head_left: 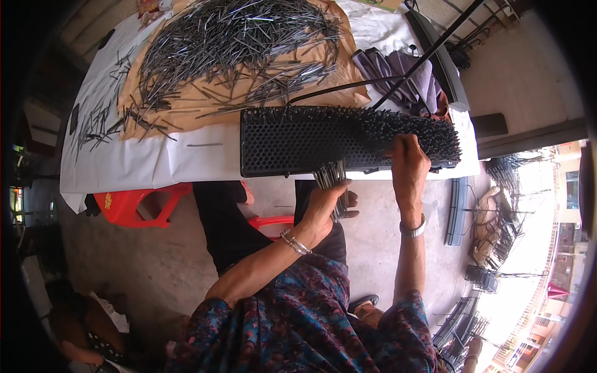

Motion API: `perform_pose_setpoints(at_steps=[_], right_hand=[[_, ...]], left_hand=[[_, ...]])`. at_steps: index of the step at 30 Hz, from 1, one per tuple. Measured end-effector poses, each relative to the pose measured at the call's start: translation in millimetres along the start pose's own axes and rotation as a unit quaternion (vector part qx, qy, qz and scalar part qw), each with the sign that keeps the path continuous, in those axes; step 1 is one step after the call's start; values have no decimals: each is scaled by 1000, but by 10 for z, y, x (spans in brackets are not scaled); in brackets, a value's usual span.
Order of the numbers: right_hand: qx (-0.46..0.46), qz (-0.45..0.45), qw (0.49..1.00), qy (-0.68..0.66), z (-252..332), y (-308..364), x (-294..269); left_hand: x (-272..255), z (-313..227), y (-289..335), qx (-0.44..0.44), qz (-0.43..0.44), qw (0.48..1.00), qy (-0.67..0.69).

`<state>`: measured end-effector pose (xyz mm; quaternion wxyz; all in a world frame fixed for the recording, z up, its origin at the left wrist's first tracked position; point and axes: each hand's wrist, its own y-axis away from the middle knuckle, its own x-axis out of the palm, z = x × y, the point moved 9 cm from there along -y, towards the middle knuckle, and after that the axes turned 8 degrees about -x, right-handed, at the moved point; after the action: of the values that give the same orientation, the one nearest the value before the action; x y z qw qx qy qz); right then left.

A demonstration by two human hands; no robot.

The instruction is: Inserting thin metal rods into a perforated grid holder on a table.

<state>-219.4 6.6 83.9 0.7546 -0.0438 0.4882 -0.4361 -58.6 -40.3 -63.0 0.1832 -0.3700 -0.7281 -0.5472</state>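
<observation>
A long black rack (298, 140) with a honeycomb of holes lies along the table's near edge. Short dark rods (429, 133) stand packed in its right part, while the holes toward the left show bare. My left hand (324, 208) is closed around a bundle of thin metal rods (329, 173), held upright just in front of the rack's near edge. Over the border between filled and bare holes, my right hand (410, 171) has its fingers pinched together; whatever is between the fingertips is too small to make out.
A big heap of loose rods (236, 46) lies on brown paper (205, 118) over the white-covered table (211, 165). Black bars of a stand (404, 81) cross above the rack. A purple cloth (398, 68) lies behind it. Red stools (146, 205) stand below.
</observation>
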Motion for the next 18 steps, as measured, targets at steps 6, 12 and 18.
perform_pose_setpoints(at_steps=[6, 12, 18], right_hand=[[-13, 30, 999, -19, 40, -71, 4], [-31, 59, 996, -59, 67, -61, 78], [-11, 37, 997, -67, 8, -101, 46]], left_hand=[[-59, 31, -10, 2, -20, 1000, -17], [-49, 81, -9, -2, 0, 1000, -17], [-61, 79, 26, -14, -9, 1000, -4]])
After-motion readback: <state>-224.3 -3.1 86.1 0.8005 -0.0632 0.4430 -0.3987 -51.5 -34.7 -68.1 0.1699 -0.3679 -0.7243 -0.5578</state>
